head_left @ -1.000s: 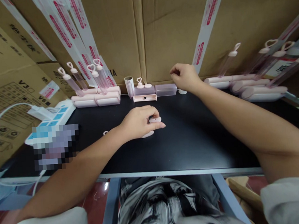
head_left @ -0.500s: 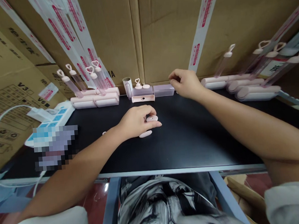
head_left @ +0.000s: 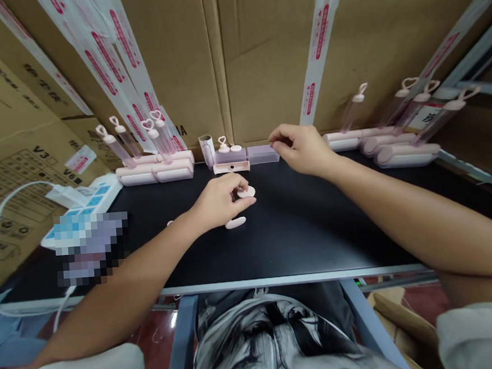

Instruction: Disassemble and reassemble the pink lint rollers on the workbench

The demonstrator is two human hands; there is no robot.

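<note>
My left hand (head_left: 218, 201) rests on the black table (head_left: 300, 231), fingers pinched on a small pink oval cap (head_left: 246, 192). A second pink oval piece (head_left: 235, 223) lies just below that hand. My right hand (head_left: 300, 147) reaches to the back of the table with its fingers curled at the right end of a translucent lilac block (head_left: 263, 154); what the fingers hold is hidden. Left of the block stand a lilac case with a heart-topped cap (head_left: 229, 152) and a small pink bar with a hole (head_left: 231, 167).
Pink cases with clear heart-topped tubes (head_left: 156, 167) line the back left, and more of these cases (head_left: 404, 152) the back right. A white power strip (head_left: 83, 204) with cable lies at the left. Taped cardboard boxes (head_left: 257, 54) wall the back.
My right hand has drawn leftward and closer to the lilac block. My left hand has barely moved and keeps its pinch on the pink cap. The view has shifted slightly.
</note>
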